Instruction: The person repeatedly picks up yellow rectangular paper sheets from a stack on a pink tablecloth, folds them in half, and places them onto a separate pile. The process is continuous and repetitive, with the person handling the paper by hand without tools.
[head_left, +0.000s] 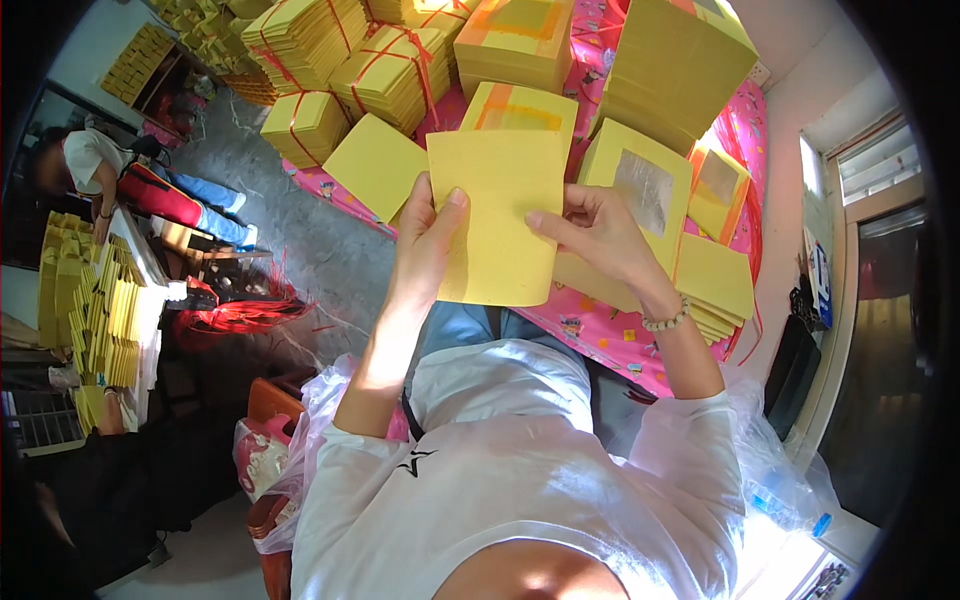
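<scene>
A plain yellow paper sheet or flat envelope [497, 225] is held up in front of me, over the near edge of the table. My left hand [428, 235] pinches its left edge, thumb on the face toward me. At the upper right edge, my right hand [600, 230] grips it the same way, thumb on the front. Just beyond the sheet lie a flat yellow piece [375, 165] at the left and a yellow block with a silvery rectangle [640, 190] at the right. Whether the held piece is one layer or several, I cannot tell.
Bundles tied with red string [390, 70] and a tall yellow stack [680, 70] crowd the pink patterned cloth [620, 345]. A loose yellow pile [715, 285] lies at right. Leftward, another person [150, 180] stands by a table of yellow pieces [110, 310]; red strings [235, 318] hang nearby.
</scene>
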